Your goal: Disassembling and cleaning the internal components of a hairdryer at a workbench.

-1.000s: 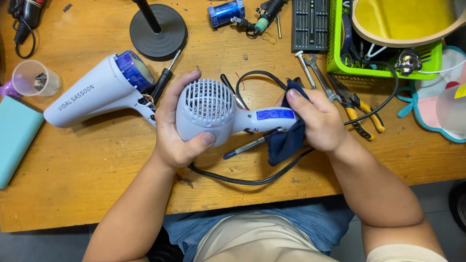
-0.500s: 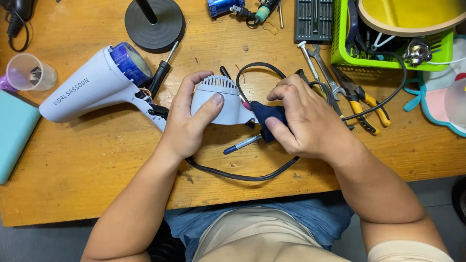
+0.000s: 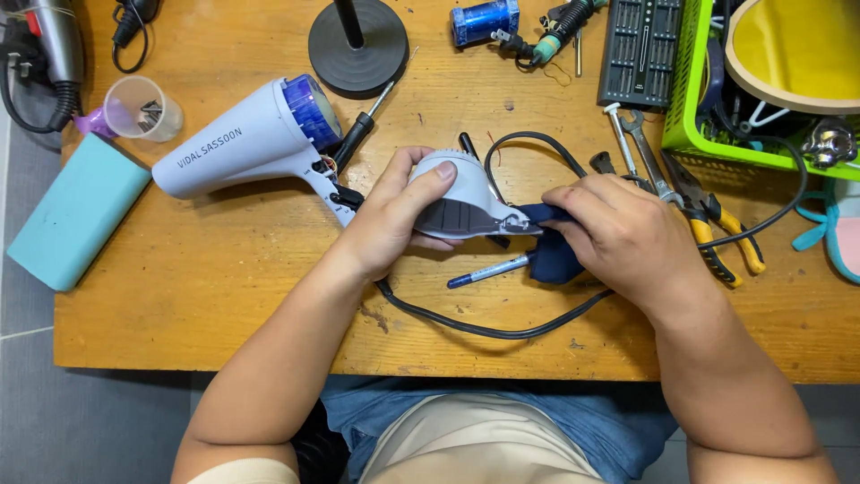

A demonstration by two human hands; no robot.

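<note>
Hands meet mid-counter: left hand (image 3: pixel 390 220) is wrapped around the rounded pale-grey plastic hair dryer shell (image 3: pixel 457 197), fingers closed over its top, holding it just above the wooden counter (image 3: pixel 224 296). Right hand (image 3: pixel 618 233) pinches the dark blue handle end (image 3: pixel 551 251), clamped tight. Black power cord (image 3: pixel 484 327) loops beneath. Blue marker pen (image 3: pixel 488 270) lies under the shell; larger pale hair dryer body (image 3: pixel 242 143) rests just left.
</note>
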